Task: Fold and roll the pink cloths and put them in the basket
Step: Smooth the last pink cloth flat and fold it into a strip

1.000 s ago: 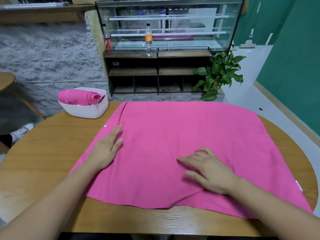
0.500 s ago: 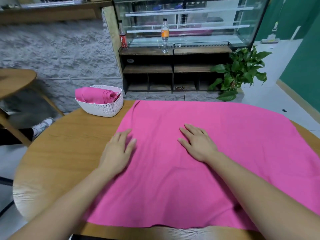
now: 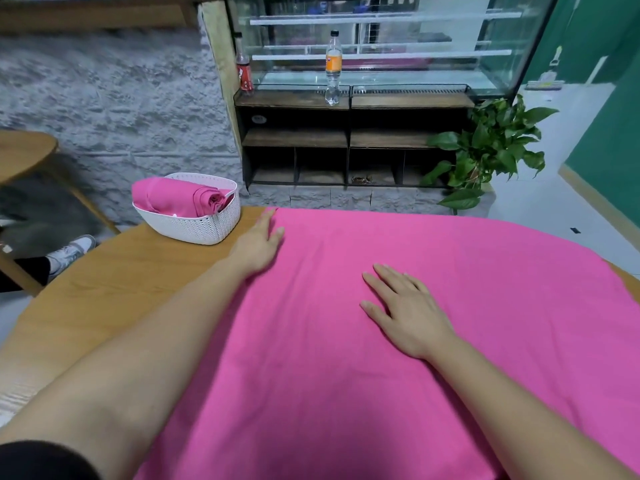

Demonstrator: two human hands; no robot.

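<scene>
A large pink cloth (image 3: 450, 306) lies spread flat over the round wooden table (image 3: 114, 282). My left hand (image 3: 258, 245) reaches to the cloth's far left corner, fingers straight, resting on its edge. My right hand (image 3: 407, 311) lies flat on the middle of the cloth, fingers straight and spread. A white woven basket (image 3: 194, 228) stands on the table at the far left, just left of my left hand. A rolled pink cloth (image 3: 180, 197) lies inside it.
Behind the table stands a glass display case on dark shelves (image 3: 346, 133) with two bottles on it. A potted plant (image 3: 485, 150) is at its right. Another wooden table (image 3: 24, 154) and a person's shoe (image 3: 72, 251) are at the left.
My left hand has slid forward along the cloth's left edge to its far corner. My right hand has stayed flat near the cloth's middle. The camera has moved closer over the table.
</scene>
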